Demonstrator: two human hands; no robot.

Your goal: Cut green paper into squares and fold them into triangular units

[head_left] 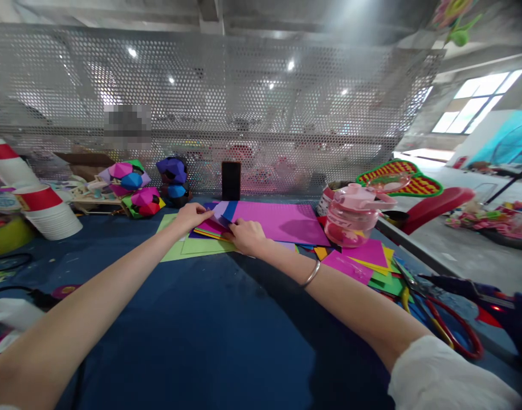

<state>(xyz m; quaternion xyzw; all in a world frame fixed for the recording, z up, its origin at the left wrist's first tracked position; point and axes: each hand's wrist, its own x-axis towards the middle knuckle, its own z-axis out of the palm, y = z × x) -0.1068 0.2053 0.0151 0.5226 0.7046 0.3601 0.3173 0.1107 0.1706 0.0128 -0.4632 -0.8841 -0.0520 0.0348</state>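
Two hands, left (191, 216) and right (249, 236), fingers pinching lavender-and-blue paper (229, 212) toward the worktop's (179, 336) far edge: likely light, creasable, best edge-held.

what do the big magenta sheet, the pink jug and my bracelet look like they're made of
Magenta sheet: probably matte paper or card, from its flat, thin look. Pink jug: likely glossy plastic, its wall see-through; glass remains possible. Bracelet: apparently polished silvery metal, judging by its bright sheen.

A silvery perforated metal panel (252, 97) spans the far side of the dark blue tabletop (227, 341). Far right, a bright, dark-framed glass window (466, 108) overlooks grey floor (440, 253) and a curved red chair (440, 208).
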